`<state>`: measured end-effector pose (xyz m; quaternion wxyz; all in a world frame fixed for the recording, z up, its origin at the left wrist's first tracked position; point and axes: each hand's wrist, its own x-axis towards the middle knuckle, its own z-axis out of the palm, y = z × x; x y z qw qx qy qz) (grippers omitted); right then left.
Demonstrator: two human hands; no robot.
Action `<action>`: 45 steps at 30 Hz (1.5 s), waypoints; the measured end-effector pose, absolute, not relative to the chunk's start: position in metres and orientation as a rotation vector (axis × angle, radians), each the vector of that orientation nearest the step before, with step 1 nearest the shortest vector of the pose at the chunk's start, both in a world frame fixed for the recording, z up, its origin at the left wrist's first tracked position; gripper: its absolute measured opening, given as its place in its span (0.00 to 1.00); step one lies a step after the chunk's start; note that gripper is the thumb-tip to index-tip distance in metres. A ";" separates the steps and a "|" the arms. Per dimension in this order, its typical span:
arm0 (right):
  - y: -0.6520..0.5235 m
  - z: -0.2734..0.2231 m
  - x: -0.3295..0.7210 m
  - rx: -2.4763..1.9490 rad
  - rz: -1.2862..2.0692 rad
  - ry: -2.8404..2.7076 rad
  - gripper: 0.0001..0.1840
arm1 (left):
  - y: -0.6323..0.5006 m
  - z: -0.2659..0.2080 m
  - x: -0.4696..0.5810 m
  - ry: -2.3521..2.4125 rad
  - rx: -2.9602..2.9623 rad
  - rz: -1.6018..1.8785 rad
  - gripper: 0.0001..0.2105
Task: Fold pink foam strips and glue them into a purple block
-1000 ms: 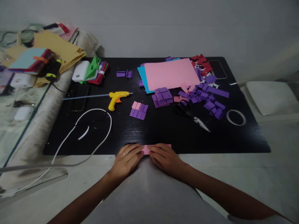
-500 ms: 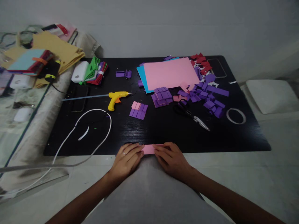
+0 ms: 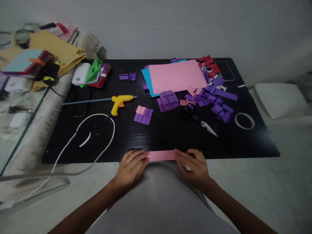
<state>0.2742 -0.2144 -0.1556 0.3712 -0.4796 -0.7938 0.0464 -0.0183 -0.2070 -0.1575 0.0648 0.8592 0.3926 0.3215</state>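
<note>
At the table's near edge lies a pink paper strip [image 3: 162,155], stretched flat between my hands. My left hand [image 3: 131,164], with a ring on one finger, grips the strip's left end. At its right end, the fingertips of my right hand [image 3: 193,165] close on the strip. Beyond the hands sits a small woven-looking square [image 3: 143,115] of purple and pink paper. Behind it to the right is a stack of similar purple squares [image 3: 168,100].
A yellow glue gun [image 3: 119,102] lies left of centre, near a looped white cable [image 3: 113,130]. Black-handled scissors [image 3: 204,124] rest on the right, with a tape ring [image 3: 244,121] farther over. Pink sheets [image 3: 177,76] and purple paper pieces [image 3: 219,104] are at the back.
My right hand has slid rightward along the pink strip, exposing more of it. My left hand stays at the left end. The view has shifted slightly.
</note>
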 end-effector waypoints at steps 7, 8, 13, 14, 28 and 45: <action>-0.202 -0.147 0.261 -1.143 0.163 -2.054 0.11 | -0.208 -0.158 -0.018 1.187 2.585 0.975 0.06; -0.201 -0.146 0.253 -1.064 0.236 -2.115 0.12 | -0.208 -0.159 -0.018 1.185 2.590 0.968 0.06; -0.201 -0.144 0.221 -0.874 0.382 -2.319 0.15 | -0.208 -0.160 -0.019 1.181 2.602 0.951 0.05; -0.201 -0.144 0.219 -0.883 0.374 -2.325 0.15 | -0.208 -0.159 -0.019 1.179 2.600 0.947 0.05; -0.198 -0.148 0.221 -0.930 0.490 -2.288 0.15 | -0.209 -0.149 -0.043 1.227 2.649 0.848 0.08; -0.197 -0.146 0.222 -0.957 0.555 -2.272 0.15 | -0.221 -0.142 -0.083 1.420 2.625 0.727 0.07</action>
